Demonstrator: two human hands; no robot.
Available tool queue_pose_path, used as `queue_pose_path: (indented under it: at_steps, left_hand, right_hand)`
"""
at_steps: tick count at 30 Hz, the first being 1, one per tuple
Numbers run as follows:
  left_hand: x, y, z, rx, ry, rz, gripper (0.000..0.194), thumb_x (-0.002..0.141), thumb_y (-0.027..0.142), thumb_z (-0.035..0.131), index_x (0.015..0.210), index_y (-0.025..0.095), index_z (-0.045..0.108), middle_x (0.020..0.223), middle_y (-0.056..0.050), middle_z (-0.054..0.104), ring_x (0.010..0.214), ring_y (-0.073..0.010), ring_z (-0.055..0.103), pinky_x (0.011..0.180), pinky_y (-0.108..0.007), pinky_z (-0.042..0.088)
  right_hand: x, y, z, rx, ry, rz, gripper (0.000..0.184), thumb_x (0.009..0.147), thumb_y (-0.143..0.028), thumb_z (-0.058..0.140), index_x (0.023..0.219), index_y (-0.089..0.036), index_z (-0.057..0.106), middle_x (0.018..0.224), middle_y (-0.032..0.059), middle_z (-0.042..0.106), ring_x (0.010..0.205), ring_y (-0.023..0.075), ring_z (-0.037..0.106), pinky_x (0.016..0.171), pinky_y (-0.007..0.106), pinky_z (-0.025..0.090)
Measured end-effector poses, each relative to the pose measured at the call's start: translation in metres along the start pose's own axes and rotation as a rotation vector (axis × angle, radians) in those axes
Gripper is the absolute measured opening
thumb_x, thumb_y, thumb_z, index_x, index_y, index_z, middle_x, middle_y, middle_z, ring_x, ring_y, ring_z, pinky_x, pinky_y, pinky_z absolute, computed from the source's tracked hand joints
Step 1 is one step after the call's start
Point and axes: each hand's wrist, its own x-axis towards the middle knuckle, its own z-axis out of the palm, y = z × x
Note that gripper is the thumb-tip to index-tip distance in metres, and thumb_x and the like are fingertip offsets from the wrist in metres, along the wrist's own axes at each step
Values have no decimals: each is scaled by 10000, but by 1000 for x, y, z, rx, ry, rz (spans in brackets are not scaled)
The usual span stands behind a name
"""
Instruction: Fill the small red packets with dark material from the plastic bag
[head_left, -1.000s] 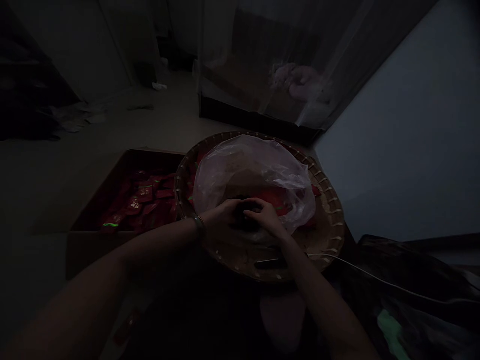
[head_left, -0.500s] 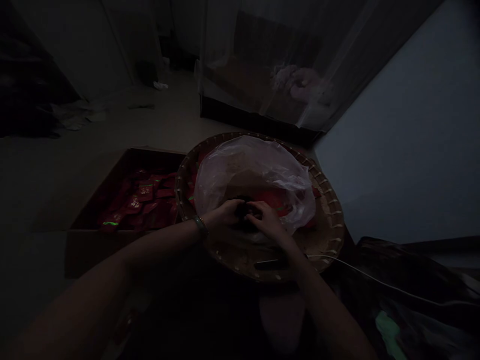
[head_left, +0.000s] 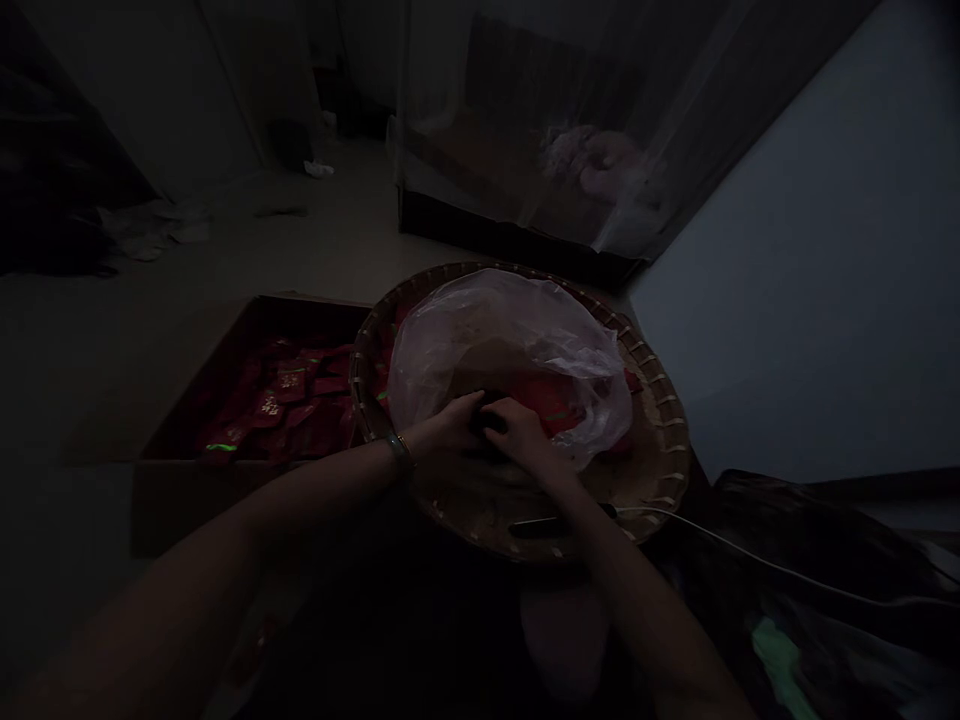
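Curling half closed, the left hand (head_left: 450, 428) and the right hand (head_left: 521, 435) meet around one small dark object (head_left: 489, 420) at the lower edge of one clear plastic bag (head_left: 487, 340); how firmly they grip it is hard to tell. Both sit over one round woven basket (head_left: 664, 450) at lower centre. One cardboard box (head_left: 202, 505) of many red packets (head_left: 281, 395) stands just left of the basket, and one white cable (head_left: 720, 548) runs off rightward

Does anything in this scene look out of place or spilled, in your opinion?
A red packet seems to lie on the floor, outside the cardboard box, though it is dim. Crumpled white scraps also lie on the floor.
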Motion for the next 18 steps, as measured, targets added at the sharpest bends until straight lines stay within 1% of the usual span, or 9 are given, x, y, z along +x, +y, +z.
queue_pose_path:
  at_steps: [2,3,7,11,14,16,18]
  left_hand:
    - [-2,1,3,-215,-1,-107,273,910,304,389,772,165,579,655,-22,601,600,-137,568,634,-268,493]
    - [-3,1,4,-262,1,-128,272,915,305,387,793,164,586,662,-23,606,600,-138,569,632,-268,492]
    - [-6,4,5,-302,-8,-160,286,923,323,375,836,156,590,690,-41,625,649,-166,597,682,-333,516]
    - [-8,6,2,-322,-72,-178,264,898,341,416,832,151,588,693,-54,626,687,-192,611,736,-407,526]
    - [-6,5,1,-333,-88,-154,241,902,306,411,858,148,587,702,-54,631,706,-195,617,748,-418,530]
    - [-4,5,1,-337,-69,-131,237,914,278,394,880,144,586,708,-51,637,692,-184,614,745,-408,534]
    - [-3,4,1,-346,-48,-125,250,924,274,382,876,134,583,700,-53,638,675,-176,611,737,-392,537]
  right_hand:
    - [-1,-1,-3,51,46,50,284,689,-83,628,936,-209,691,973,51,687,937,193,630,878,347,485]
    - [-1,0,-5,85,63,86,258,689,-101,630,917,-205,695,956,49,693,922,194,636,865,343,489]
    - [-2,3,-15,280,86,239,212,696,-197,641,900,-186,697,913,46,715,874,197,654,815,331,500]
    - [-5,3,-24,470,104,340,249,689,-285,659,905,-164,689,914,58,723,845,201,662,781,324,508]
    - [-6,-4,-27,488,102,326,263,686,-267,655,925,-165,694,942,62,724,877,203,661,803,325,509]
    - [-5,-9,-27,456,72,273,270,703,-239,633,956,-174,699,974,59,722,913,200,656,829,325,507]
    - [-5,-11,-26,430,63,240,267,742,-231,593,982,-181,698,987,57,721,909,193,657,818,323,516]
